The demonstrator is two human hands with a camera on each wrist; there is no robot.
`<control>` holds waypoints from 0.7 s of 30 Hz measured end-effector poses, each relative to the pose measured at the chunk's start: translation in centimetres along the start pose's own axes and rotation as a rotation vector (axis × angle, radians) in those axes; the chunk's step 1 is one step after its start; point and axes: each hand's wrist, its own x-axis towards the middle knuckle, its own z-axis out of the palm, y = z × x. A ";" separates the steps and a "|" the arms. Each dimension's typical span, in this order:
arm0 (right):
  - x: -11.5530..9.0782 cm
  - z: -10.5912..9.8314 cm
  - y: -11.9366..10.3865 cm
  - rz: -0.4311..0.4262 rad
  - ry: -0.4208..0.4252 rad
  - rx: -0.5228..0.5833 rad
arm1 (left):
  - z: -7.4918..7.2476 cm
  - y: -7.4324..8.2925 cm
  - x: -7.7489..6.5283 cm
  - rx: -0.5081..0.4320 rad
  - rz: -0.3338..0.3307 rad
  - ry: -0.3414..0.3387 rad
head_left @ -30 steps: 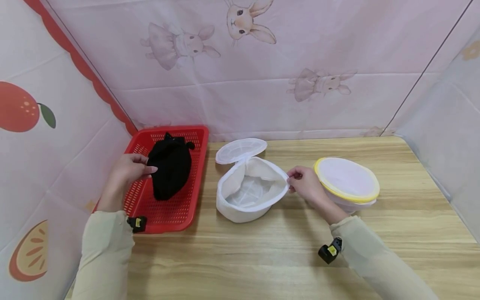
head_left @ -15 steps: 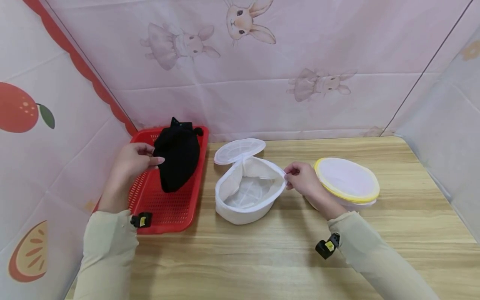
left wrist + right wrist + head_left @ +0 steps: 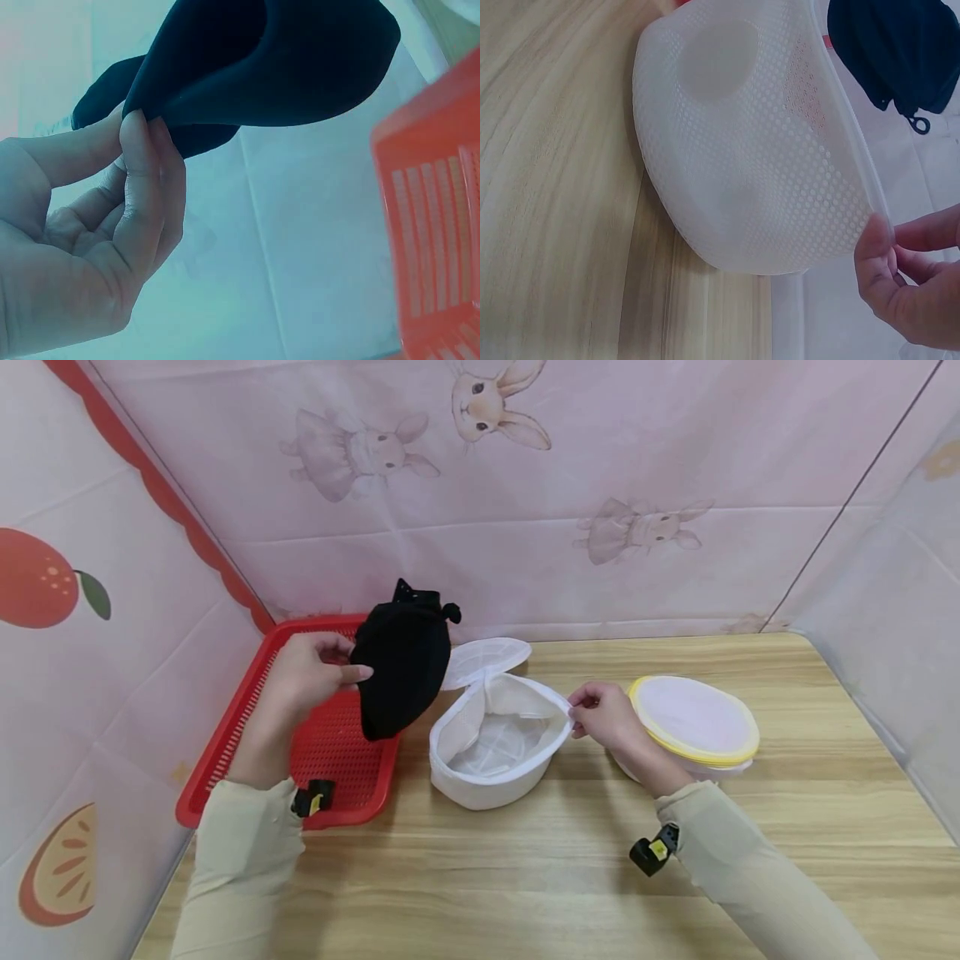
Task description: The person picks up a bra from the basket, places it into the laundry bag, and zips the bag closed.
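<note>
In the head view my left hand [image 3: 318, 672] pinches the edge of a folded black bra [image 3: 405, 664] between thumb and fingers. The bra hangs over the right side of the red basket [image 3: 225, 752], and its smooth moulded cup shows in the left wrist view. My right hand [image 3: 607, 722] pinches the right rim of a white mesh laundry bag [image 3: 480, 793]. This bag stands on the table with its mouth open and its round lid [image 3: 491, 658] folded back. A see-through ribbed base shows inside. Part of the lid is hidden behind the bra.
To the right, a second mesh bag with a yellow rim [image 3: 693, 718] lies flat on the wooden table [image 3: 525, 877], partly behind my right forearm. Printed cloth walls [image 3: 525, 568] enclose the back and both sides.
My left hand has lifted the bra up and to the right, from inside the red basket to beside the white laundry bag. The right hand stays at the bag's rim, almost unmoved.
</note>
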 end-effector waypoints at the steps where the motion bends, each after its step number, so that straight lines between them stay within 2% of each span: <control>1: 0.0 0.0 0.0 0.000 0.001 0.000 | 0.3 0.2 0.0 0.007 0.005 -0.003; 9: 0.0 0.0 0.0 0.007 0.003 -0.004 | 2.9 1.7 0.1 -0.005 0.027 -0.039; 21: -0.1 0.0 0.3 -0.007 -0.003 -0.002 | 6.7 2.4 0.9 -0.088 0.018 -0.089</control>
